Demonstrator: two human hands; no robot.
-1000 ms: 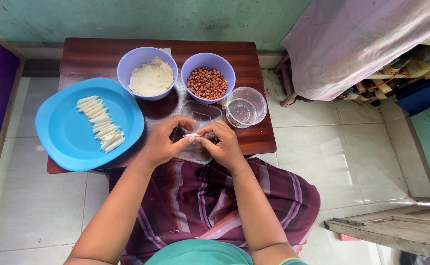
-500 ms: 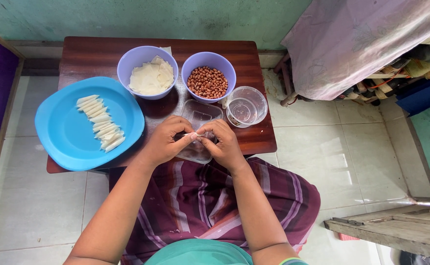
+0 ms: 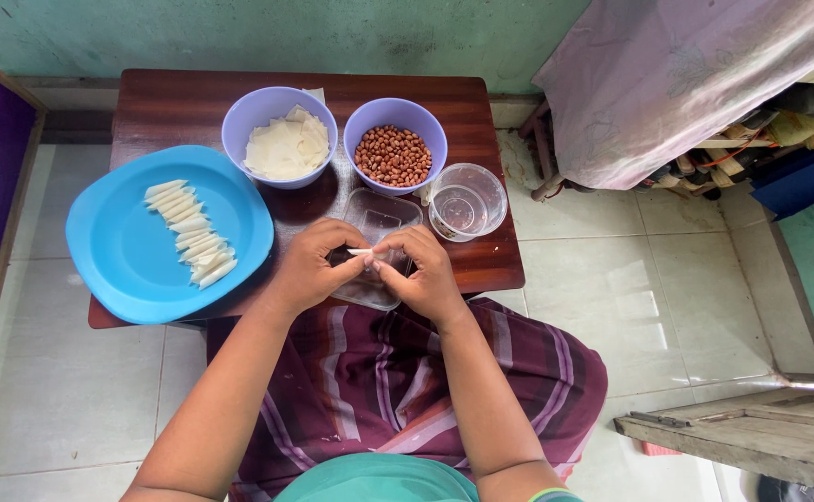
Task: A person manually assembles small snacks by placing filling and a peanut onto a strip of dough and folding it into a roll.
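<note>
At the centre of the frame the fingertips of both hands meet on a small white roll [image 3: 361, 252], a thin pale piece held crosswise between them. The left hand [image 3: 314, 265] pinches its left end between thumb and forefinger, the other fingers curled in; the right hand [image 3: 423, 271] grips the right end the same way, so each hand is closed on the roll and only its short middle shows between the two sets of fingertips. The roll hangs just above a clear rectangular plastic container [image 3: 375, 217], which lies partly hidden under the hands near the front edge of the dark wooden table [image 3: 193, 102].

Just right of the container stands a clear round cup [image 3: 467, 200]. Above the hands, toward the upper middle of the frame, sit two lilac bowls side by side: the left bowl [image 3: 240, 116] holds pale wrapper sheets, the right bowl [image 3: 426, 125] holds reddish-brown peanuts. At the left, a blue plate [image 3: 119, 270] overhangs the table edge and carries a row of finished white rolls [image 3: 190, 231].

Compared with a second ago, the hands sit in nearly the same place over the container, fingertips still together on the roll; bowls, cup and plate have not shifted.
</note>
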